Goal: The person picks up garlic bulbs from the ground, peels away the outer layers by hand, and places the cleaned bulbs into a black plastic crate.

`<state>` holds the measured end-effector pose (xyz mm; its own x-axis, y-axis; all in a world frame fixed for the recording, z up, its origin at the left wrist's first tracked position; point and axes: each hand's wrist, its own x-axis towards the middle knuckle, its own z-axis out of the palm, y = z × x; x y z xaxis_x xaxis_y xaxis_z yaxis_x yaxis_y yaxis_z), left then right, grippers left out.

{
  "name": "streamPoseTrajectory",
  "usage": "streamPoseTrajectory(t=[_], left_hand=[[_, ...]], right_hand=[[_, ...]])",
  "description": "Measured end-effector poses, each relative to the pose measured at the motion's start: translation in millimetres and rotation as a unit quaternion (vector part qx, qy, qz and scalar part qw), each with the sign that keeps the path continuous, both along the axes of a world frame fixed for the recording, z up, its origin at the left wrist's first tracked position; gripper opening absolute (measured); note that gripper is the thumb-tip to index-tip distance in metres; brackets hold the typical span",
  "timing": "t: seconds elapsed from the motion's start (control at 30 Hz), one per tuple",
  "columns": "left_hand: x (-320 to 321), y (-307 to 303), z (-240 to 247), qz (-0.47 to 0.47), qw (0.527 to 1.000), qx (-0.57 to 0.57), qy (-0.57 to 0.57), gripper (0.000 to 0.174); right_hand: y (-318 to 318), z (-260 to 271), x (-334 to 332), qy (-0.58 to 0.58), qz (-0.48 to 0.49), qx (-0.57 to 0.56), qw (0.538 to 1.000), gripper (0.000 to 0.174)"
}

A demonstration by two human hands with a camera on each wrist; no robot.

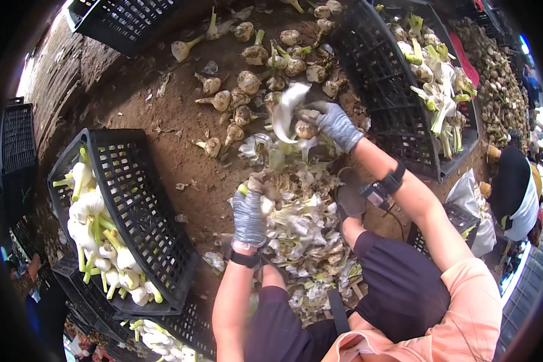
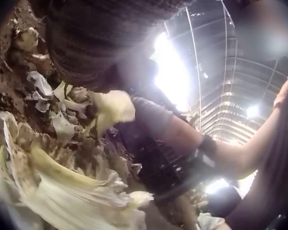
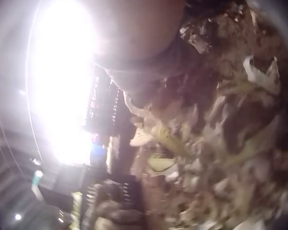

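Note:
My gloved left hand (image 1: 249,220) grips a garlic bulb (image 1: 266,206) low over the pile of peels; a green cut stem (image 1: 242,189) shows by its fingers. In the left wrist view a pale stem end (image 2: 116,108) sticks out beside the dark glove. The gloved right hand (image 1: 339,125) reaches forward, its fingers at a brownish garlic bulb (image 1: 306,129). A long white peel (image 1: 288,111) overlaps those fingertips, blurred; I cannot tell whether the hand pinches the peel or the bulb. Dark blur covers most of the right hand in its wrist view.
Between the legs lies a heap of peels (image 1: 301,232). Unpeeled garlic bulbs (image 1: 238,96) are scattered on the soil ahead. A black crate (image 1: 148,211) of white garlic stands at left, another crate (image 1: 386,102) with garlic and leaves at right. Another person (image 1: 513,193) is at far right.

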<state>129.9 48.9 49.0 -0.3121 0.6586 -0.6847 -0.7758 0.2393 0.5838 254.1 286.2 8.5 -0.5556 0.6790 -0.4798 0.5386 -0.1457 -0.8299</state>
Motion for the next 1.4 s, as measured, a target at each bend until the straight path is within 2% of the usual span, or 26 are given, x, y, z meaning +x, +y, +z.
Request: streamPoseTrajectory(t=[0.03, 0.07, 0.13, 0.17, 0.2, 0.27, 0.3, 0.4, 0.43, 0.6, 0.67, 0.7, 0.73, 0.8, 0.9, 0.93, 1.03, 1.07, 1.13, 1.2, 1.27, 1.3, 1.4], left_hand=[[0, 4, 4, -0.032, 0.999, 0.01, 0.013, 0.051], [3, 7, 1, -0.043, 0.997, 0.038, 0.051, 0.056], [14, 14, -6, -0.066, 0.986, 0.089, 0.127, 0.069], [18, 19, -3, -0.069, 0.986, 0.095, 0.119, 0.08], [21, 21, -7, -0.08, 0.974, 0.108, 0.181, 0.082], [28, 25, -10, -0.048, 0.971, 0.116, 0.204, 0.08], [27, 25, -9, -0.059, 0.966, 0.118, 0.222, 0.075], [27, 19, 0, -0.056, 0.965, 0.114, 0.23, 0.07], [29, 18, 4, -0.054, 0.968, 0.103, 0.22, 0.067], [29, 13, 7, -0.069, 0.958, 0.104, 0.259, 0.061], [29, 11, 4, -0.065, 0.949, 0.121, 0.285, 0.061], [29, 12, 5, -0.053, 0.951, 0.127, 0.275, 0.06], [27, 12, 6, -0.077, 0.953, 0.092, 0.277, 0.063], [30, 14, 19, -0.05, 0.949, 0.118, 0.289, 0.062], [34, 12, 20, -0.033, 0.972, 0.108, 0.205, 0.065], [34, 12, 16, -0.048, 0.958, 0.103, 0.263, 0.066], [38, 10, 20, -0.086, 0.955, 0.099, 0.268, 0.062], [41, 13, 18, -0.079, 0.946, 0.109, 0.294, 0.056], [41, 13, 23, -0.121, 0.951, 0.099, 0.266, 0.049], [48, 16, 27, -0.102, 0.951, 0.103, 0.273, 0.04], [46, 13, 23, -0.105, 0.96, 0.108, 0.236, 0.036], [43, 16, 25, -0.121, 0.964, 0.046, 0.233, 0.038], [46, 12, 22, -0.128, 0.965, 0.091, 0.21, 0.04]], right_hand=[[-7, 11, -3, 0.072, -0.06, -0.157, 0.983, 0.044], [-23, 23, 0, 0.094, -0.117, -0.192, 0.97, 0.043], [-39, 43, -3, 0.044, -0.047, -0.19, 0.98, 0.032], [-45, 54, -6, -0.01, -0.023, -0.214, 0.977, 0.027], [-54, 61, -3, 0.045, 0.038, -0.118, 0.991, 0.03], [-65, 62, -5, 0.057, 0.046, -0.131, 0.989, 0.035], [-66, 68, -7, 0.034, 0.099, -0.066, 0.992, 0.038], [-67, 67, -5, 0.068, 0.105, -0.095, 0.988, 0.036], [-67, 75, -6, 0.064, 0.083, -0.162, 0.981, 0.028], [-64, 70, 0, 0.118, 0.121, -0.167, 0.971, 0.029], [-60, 63, -1, 0.041, 0.16, -0.117, 0.979, 0.035], [-57, 77, -2, 0.052, 0.21, 0.001, 0.976, 0.039], [-57, 72, 0, 0.087, 0.225, 0.029, 0.97, 0.04], [-60, 66, 2, 0.151, 0.184, -0.009, 0.971, 0.04], [-57, 73, 6, 0.082, 0.218, 0.038, 0.972, 0.041], [-57, 77, 8, 0.063, 0.231, 0.046, 0.97, 0.042], [-61, 67, 12, 0.086, 0.194, 0.047, 0.976, 0.047], [-63, 66, 15, 0.122, 0.17, -0.01, 0.978, 0.047], [-62, 69, 18, 0.125, 0.179, 0.022, 0.976, 0.046], [-59, 84, 24, 0.099, 0.197, -0.029, 0.975, 0.037], [-59, 89, 29, 0.121, 0.195, -0.04, 0.972, 0.03], [-59, 86, 30, 0.118, 0.199, -0.027, 0.972, 0.029], [-63, 75, 28, 0.117, 0.185, -0.013, 0.976, 0.028]])
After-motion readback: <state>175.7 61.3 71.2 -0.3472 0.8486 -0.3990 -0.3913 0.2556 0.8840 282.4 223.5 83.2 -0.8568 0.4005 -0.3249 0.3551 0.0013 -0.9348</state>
